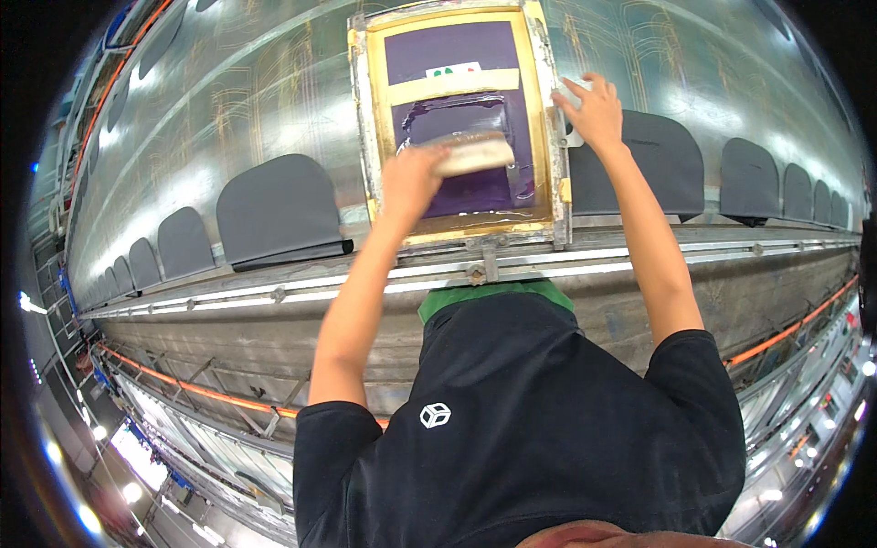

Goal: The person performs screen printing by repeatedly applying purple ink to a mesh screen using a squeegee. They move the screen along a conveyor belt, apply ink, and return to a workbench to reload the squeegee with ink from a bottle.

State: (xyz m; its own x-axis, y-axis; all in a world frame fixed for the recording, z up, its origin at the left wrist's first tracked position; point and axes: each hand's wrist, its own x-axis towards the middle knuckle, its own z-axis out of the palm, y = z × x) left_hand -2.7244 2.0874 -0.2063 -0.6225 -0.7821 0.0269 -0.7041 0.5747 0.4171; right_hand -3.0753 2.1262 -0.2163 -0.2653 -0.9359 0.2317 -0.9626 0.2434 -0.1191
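Observation:
A screen printing frame (558,173) with yellow-taped edges lies across the table in front of me. Its purple mesh (448,50) carries wet dark ink (466,194) in the near half. My left hand (411,185) is closed round the left end of a squeegee (477,157) with a pale handle, which sits crosswise on the mesh. At the frame's right edge, my right hand (598,114) has its thumb and fingers round a small whitish piece (574,89). Whether that piece is fixed to the frame I cannot tell.
Dark grey cut panels with rounded tops, such as one left (279,205) and one right (653,164) of the frame, lie in a row along the shiny table (283,82). A metal rail (356,287) with a bracket (491,265) runs along the near edge.

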